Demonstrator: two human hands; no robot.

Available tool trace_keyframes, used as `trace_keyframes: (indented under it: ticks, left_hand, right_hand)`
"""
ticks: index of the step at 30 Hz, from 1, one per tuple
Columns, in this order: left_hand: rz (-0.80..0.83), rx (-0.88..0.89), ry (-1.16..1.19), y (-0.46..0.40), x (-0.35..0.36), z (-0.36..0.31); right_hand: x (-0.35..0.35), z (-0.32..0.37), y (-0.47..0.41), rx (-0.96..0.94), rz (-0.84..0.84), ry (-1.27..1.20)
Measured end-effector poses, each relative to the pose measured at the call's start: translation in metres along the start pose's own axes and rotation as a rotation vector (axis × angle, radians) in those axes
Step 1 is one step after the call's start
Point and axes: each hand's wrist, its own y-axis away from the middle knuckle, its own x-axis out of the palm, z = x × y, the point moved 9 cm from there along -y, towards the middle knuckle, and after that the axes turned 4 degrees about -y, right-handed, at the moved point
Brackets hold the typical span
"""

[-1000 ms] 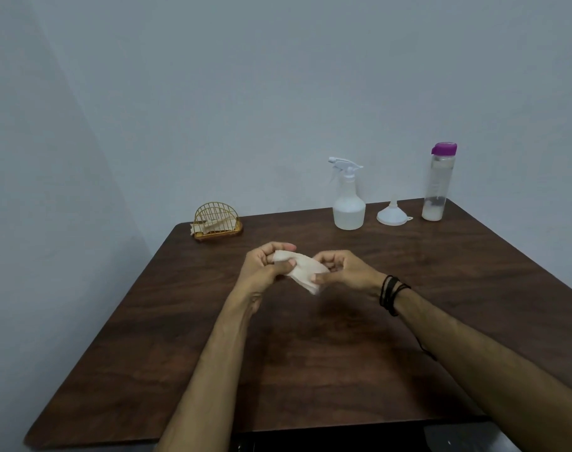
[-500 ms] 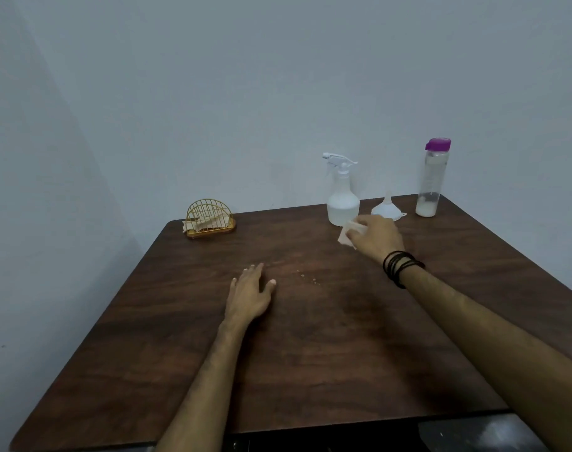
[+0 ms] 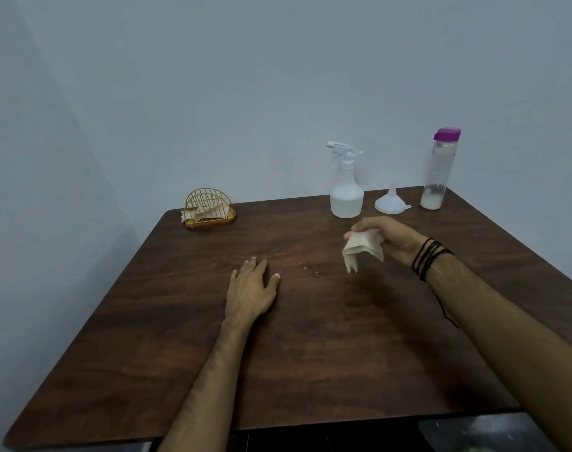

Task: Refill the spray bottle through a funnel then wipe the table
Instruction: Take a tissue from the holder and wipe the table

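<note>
My right hand holds a white tissue just above the dark wooden table, in front of the spray bottle; the tissue's corners hang down. My left hand lies flat on the table, fingers spread, holding nothing. The white spray bottle stands at the back, partly full of liquid, trigger head on. Right of it a white funnel rests upside down. A clear bottle with a purple cap stands at the back right with a little liquid at its bottom.
A gold wire napkin holder with tissues stands at the table's back left corner. A few small crumbs lie between my hands. A grey wall rises close behind the table.
One second ago both hands held the tissue at the table's centre. My left hand let go and settled flat on the table; my right hand carried the tissue toward the spray bottle, then lifted it slightly.
</note>
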Motion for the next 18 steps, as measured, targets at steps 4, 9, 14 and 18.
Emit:
trace_keyframes:
  ticks: [4, 9, 14, 18]
  left_hand:
    - [0.000, -0.009, 0.005, 0.000, 0.001, 0.002]
    - [0.004, -0.004, 0.004, 0.000, 0.001, 0.002]
    - [-0.002, 0.002, -0.003, 0.000, 0.001, 0.003]
    - [0.012, -0.006, -0.005, -0.001, 0.003, 0.004]
  right_hand:
    - [0.012, -0.016, -0.008, 0.011, -0.052, 0.281]
    - [0.009, -0.027, -0.021, -0.118, -0.309, 0.937]
    - [0.032, -0.011, -0.001, -0.459, -0.408, 1.268]
    - [0.053, -0.010, 0.004, -0.632, -0.293, 1.454]
